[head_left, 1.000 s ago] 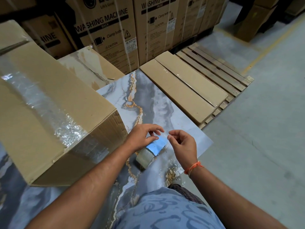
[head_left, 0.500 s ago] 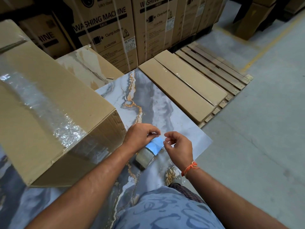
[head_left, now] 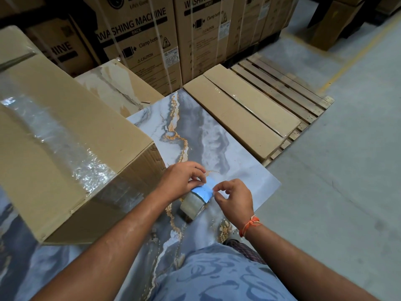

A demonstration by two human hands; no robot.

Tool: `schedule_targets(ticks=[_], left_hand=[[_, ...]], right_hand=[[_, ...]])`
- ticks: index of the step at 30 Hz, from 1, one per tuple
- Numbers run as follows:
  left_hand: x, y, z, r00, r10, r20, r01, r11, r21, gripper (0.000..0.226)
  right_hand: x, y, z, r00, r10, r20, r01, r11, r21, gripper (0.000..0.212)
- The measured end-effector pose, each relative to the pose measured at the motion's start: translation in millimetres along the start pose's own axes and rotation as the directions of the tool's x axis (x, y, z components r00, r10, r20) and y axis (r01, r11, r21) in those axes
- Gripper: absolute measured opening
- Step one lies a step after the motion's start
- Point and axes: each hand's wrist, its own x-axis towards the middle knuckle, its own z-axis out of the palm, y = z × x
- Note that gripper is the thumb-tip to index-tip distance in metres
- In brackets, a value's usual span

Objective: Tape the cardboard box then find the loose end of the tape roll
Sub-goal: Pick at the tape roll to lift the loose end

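A large cardboard box [head_left: 65, 153] lies at the left on a marble-patterned slab [head_left: 195, 137], with clear tape running along its top and down its near end. A roll of clear tape [head_left: 192, 205] with a blue inner face [head_left: 202, 192] stands on edge in front of me. My left hand [head_left: 181, 180] grips the roll's top edge with thumb and fingers. My right hand [head_left: 235, 197] has thumb and forefinger pinched together at the roll's right rim. Whether a loose end sits between those fingertips cannot be told.
Flat cardboard packs [head_left: 238, 118] rest on a wooden pallet [head_left: 288, 88] beyond the slab. Tall washing machine cartons [head_left: 138, 40] stand behind. Grey concrete floor [head_left: 336, 170] with a yellow line spreads to the right. A smaller marbled box [head_left: 115, 88] sits behind the big one.
My right hand has moved left toward the roll, and its fingertips now pinch at the roll's rim. My left hand has kept hold of the roll.
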Motion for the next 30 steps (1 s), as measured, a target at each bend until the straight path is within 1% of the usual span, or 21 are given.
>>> schedule_targets(ticks=[2,4,6,7,9,12,14,16,18,22,30], left_hand=[[-0.8,1.7,-3.0,0.995,-0.091,0.047,0.095,0.991,-0.097,0.012],[-2.6,4.1,-4.7,0.973,-0.21,0.096,0.226,0.948,-0.223,0.011],[-3.5,6.1,-4.4,0.934,-0.303,0.19,0.354,0.863,-0.359,0.011],[-3.3,7.5,-3.5,0.911,-0.328,0.251,0.408,0.816,-0.411,0.012],[-1.3,10.9,-2.4,0.87,-0.351,0.346,0.481,0.758,-0.441,0.015],[2.0,13.8,1.1,0.86,-0.354,0.368,0.5,0.727,-0.47,0.014],[3.3,12.6,4.9,0.87,-0.35,0.346,0.483,0.744,-0.462,0.011],[3.9,11.8,8.2,0.879,-0.35,0.324,0.467,0.77,-0.435,0.013],[4.5,12.3,10.2,0.88,-0.359,0.312,0.468,0.772,-0.431,0.016],[5.8,14.9,10.0,0.867,-0.362,0.342,0.487,0.761,-0.429,0.018],[4.5,21.2,2.5,0.82,-0.372,0.436,0.543,0.745,-0.387,0.021]], right_hand=[[-1.4,1.0,0.5,1.0,-0.017,0.01,0.017,1.0,0.002,0.005],[-1.3,1.0,-0.5,0.999,-0.032,0.017,0.032,0.999,0.017,0.004],[-1.1,0.9,-1.7,0.998,-0.05,0.034,0.049,0.999,0.015,0.004],[-1.2,1.5,-2.0,0.998,-0.054,0.045,0.054,0.999,0.008,0.004],[-1.9,2.6,-2.4,0.996,-0.06,0.065,0.06,0.998,-0.011,0.005],[-5.2,3.1,-3.8,0.995,-0.058,0.085,0.058,0.998,-0.002,0.008],[-8.1,2.7,-5.4,0.994,-0.056,0.09,0.054,0.998,0.026,0.01],[-10.5,3.2,-5.3,0.994,-0.043,0.098,0.036,0.997,0.065,0.012],[-11.6,4.8,-4.2,0.993,-0.002,0.114,-0.016,0.988,0.152,0.016],[-12.4,9.5,-2.4,0.981,0.087,0.173,-0.142,0.931,0.335,0.019],[-12.4,6.8,-1.0,0.955,0.141,0.263,-0.261,0.819,0.51,0.02]])
